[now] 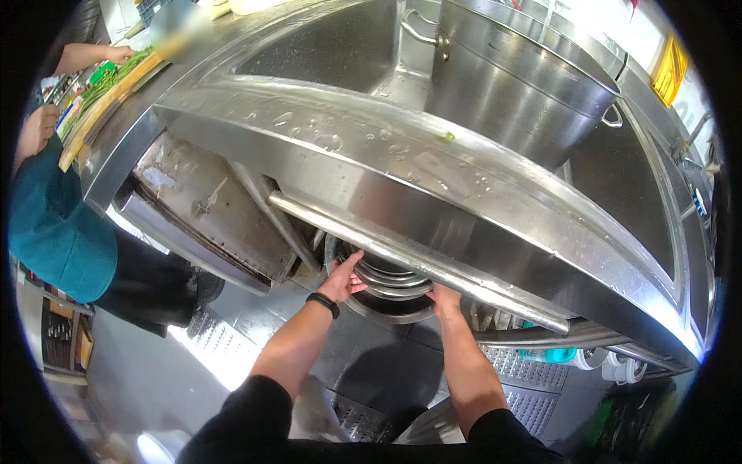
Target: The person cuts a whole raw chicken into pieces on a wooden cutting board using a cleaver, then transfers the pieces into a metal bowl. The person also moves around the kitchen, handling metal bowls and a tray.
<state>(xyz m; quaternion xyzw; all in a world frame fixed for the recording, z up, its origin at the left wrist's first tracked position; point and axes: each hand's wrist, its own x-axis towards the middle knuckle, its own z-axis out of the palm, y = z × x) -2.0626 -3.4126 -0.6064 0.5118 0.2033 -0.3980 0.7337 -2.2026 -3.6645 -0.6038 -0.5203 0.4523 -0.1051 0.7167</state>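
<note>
Under the front of a stainless steel sink unit [406, 191], both my arms reach down to a stack of round metal bowls or pans [400, 285]. My left hand [343, 279], with a black band at the wrist, grips the stack's left rim, thumb up and fingers curled beneath. On the right side, my right hand [445, 297] holds the rim; its fingertips are partly hidden by the stack and a steel rail [406, 261]. A wider metal basin [385, 316] surrounds the stack from below. The back of the stack is hidden under the counter.
A large steel stockpot [522, 87] stands in the sink. At left a person in a teal garment [64, 232] stands by a wooden board [110, 107] with green vegetables. White tubs [623, 368] and a turquoise container [548, 355] sit low at right. Perforated mats lie on the floor.
</note>
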